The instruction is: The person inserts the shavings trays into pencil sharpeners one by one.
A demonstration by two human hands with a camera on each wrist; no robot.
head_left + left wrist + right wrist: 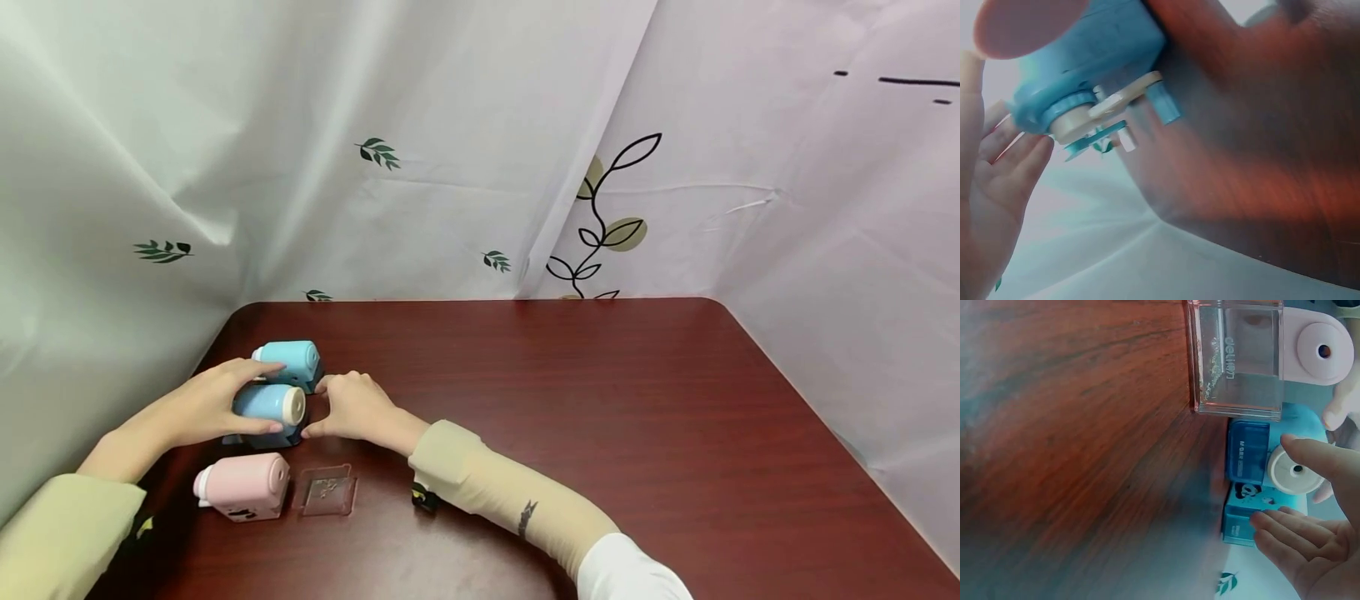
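Spread around the middle blue pencil sharpener (262, 402) is my left hand (206, 404), thumb on the near side and fingers on the far side. A round cream front and a cream crank arm (1125, 97) mark this sharpener. My right hand (360, 407) is just off its front, thumb and fingers apart; the right wrist view shows those fingers (1294, 540) fairly straight, holding nothing. Close behind stands a lighter blue sharpener (292, 357) with a small cartoon print. Nearer the front is a pink sharpener (247, 486), its crank end to the left.
A clear drawer (328, 492) with a few bits of shavings lies at the pink sharpener's front. The dark red-brown table (600, 417) extends far to the right. White leaf-printed sheeting (435, 225) hangs along the back and sides.
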